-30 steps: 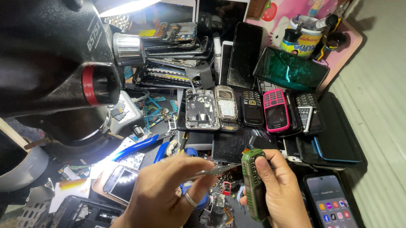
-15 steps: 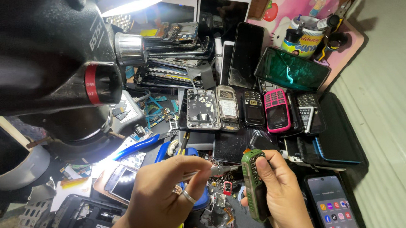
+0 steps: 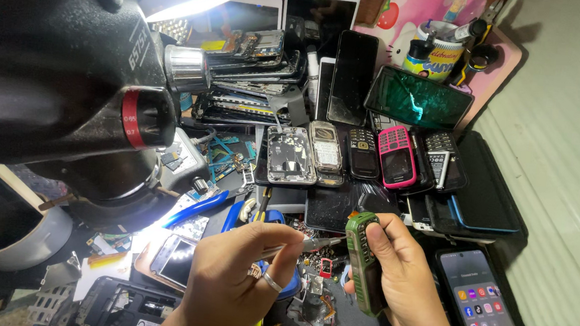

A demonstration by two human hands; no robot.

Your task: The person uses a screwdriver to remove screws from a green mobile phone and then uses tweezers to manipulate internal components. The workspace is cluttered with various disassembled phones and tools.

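My right hand (image 3: 402,281) grips a small green keypad phone (image 3: 363,260), held on edge low in the middle of the view. My left hand (image 3: 234,284), with rings on two fingers, pinches thin metal tweezers (image 3: 314,242) whose tip points right toward the top of the green phone. Below the hands lies a heap of small loose parts and wires (image 3: 316,305).
A large black microscope (image 3: 66,80) with a lit ring lamp fills the left side. Rows of old keypad phones, a pink phone (image 3: 395,155) among them, and dark smartphones cover the bench behind. A lit smartphone (image 3: 483,309) lies at right. A cup of tools (image 3: 439,54) stands at the back.
My left hand has closed its fingers and drawn the tweezers' tip up closer to the green phone. My right hand and the phone have hardly moved.
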